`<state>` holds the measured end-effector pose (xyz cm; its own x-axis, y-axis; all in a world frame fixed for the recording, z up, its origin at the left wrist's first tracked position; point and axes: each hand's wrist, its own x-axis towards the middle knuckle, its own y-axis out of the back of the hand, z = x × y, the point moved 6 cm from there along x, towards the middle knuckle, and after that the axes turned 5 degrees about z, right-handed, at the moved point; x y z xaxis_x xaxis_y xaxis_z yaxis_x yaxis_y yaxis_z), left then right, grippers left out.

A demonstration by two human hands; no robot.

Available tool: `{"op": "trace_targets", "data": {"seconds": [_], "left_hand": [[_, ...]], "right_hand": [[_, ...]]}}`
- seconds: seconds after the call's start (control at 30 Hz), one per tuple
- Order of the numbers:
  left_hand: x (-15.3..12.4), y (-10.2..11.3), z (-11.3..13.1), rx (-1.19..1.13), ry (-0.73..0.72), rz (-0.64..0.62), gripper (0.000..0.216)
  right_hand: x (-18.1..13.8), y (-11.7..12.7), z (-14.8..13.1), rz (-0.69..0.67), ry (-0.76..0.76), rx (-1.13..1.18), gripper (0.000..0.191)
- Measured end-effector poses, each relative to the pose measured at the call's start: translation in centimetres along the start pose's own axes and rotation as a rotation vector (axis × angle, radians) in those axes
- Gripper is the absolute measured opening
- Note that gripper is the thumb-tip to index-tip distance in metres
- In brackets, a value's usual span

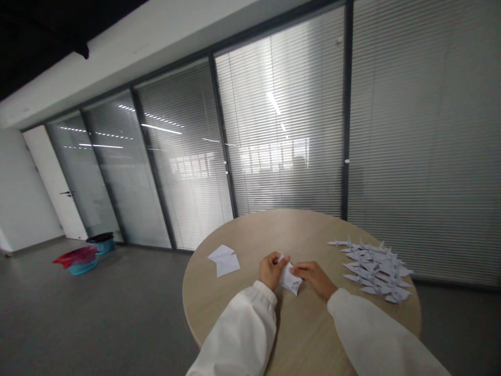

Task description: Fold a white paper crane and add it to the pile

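A small folded piece of white paper (pixel 290 282) with dark printed marks near its lower corner is between my hands, just over the round table (pixel 309 339). My left hand (pixel 271 270) pinches its upper left part between thumb and fingers. From the other side, my right hand (pixel 316 278) grips the upper right edge with thumb and forefinger. To the left lie white paper sheets (pixel 225 260), some with creases. Folded paper cranes (pixel 378 269) are massed together on the right side of the table.
Beyond the table's far edge stands a glass partition (pixel 282 130) with blinds. On the floor at left are a blue bin with a red liner (pixel 80 261) and another with a black liner (pixel 102 243). A white door (pixel 57 183) stands farther back.
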<state>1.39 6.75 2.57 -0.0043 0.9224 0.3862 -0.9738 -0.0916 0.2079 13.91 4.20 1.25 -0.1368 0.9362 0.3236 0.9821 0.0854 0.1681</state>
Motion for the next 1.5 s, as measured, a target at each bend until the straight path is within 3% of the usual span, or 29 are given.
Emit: {"op": "trace_targets", "data": {"seconds": [0.23,0.47,0.83,1.03,1.5], "left_hand": [[0.0,0.7,0.6,0.092,-0.025,0.053,0.05],[0.3,0.2,-0.5,0.028,-0.003,0.011,0.049],[0.6,0.2,-0.8,0.093,-0.038,-0.013,0.05],[0.3,0.0,-0.7,0.119,-0.048,-0.024,0.049],[1.0,1.0,-1.6,0.143,-0.012,0.055,0.048]], "right_hand": [[0.2,0.0,0.3,-0.019,0.036,-0.036,0.032],[0.4,-0.1,0.7,-0.039,0.038,0.002,0.029],[0.7,0.7,0.5,0.07,0.016,0.006,0.032],[0.6,0.8,0.5,0.041,0.084,-0.062,0.033],[0.8,0.3,1.8,-0.062,0.008,0.031,0.04]]}}
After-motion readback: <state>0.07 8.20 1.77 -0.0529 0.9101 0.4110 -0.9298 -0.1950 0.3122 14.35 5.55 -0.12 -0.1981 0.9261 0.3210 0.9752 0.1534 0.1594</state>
